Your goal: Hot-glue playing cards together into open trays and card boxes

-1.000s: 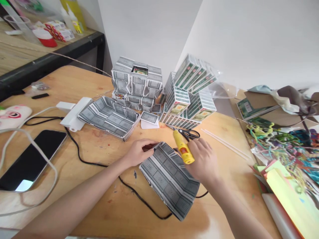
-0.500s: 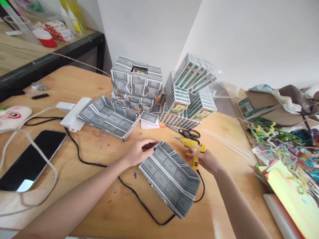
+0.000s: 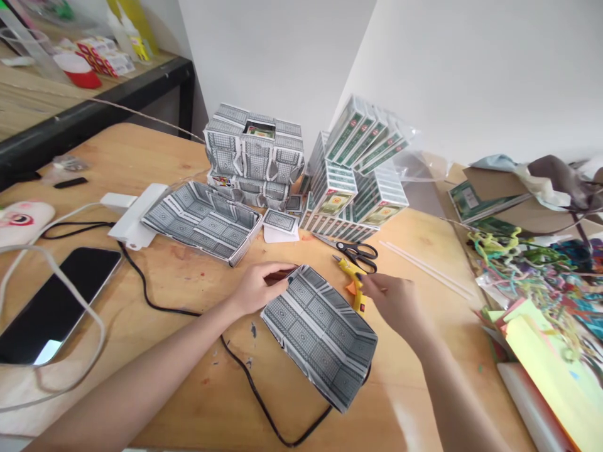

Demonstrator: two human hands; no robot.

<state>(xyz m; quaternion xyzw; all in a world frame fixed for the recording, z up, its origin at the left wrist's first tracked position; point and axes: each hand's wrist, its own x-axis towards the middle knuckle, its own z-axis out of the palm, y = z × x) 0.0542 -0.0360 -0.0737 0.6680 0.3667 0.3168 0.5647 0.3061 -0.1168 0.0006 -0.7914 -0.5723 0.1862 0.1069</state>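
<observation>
My left hand (image 3: pixel 259 290) is closed on the far left corner of a shallow tray made of grey-patterned playing cards (image 3: pixel 325 336), its thumb on the inside edge. The tray lies tilted on the table in front of me. Just right of it, my right hand (image 3: pixel 389 301) pinches the back of a yellow hot glue gun (image 3: pixel 351 270) with an orange trigger. The gun's nozzle points away to the left, towards black-handled scissors (image 3: pixel 360 252). Some of my right fingers are hidden behind the hand. A second card tray (image 3: pixel 202 223) sits farther back on the left.
Behind stand a card-covered box (image 3: pixel 254 150) and stacked green-and-white card packs (image 3: pixel 334 194). A small card stack (image 3: pixel 281 223), clear glue sticks (image 3: pixel 424 267), a phone (image 3: pixel 59 304) and a white power strip (image 3: pixel 141 216) lie around. A black cord (image 3: pixel 254 389) loops near me. Colourful yarn (image 3: pixel 532 257) fills the right.
My right hand has shifted slightly up and right, and the glue gun has turned so that less of its side shows. My left hand and the tray stay nearly still.
</observation>
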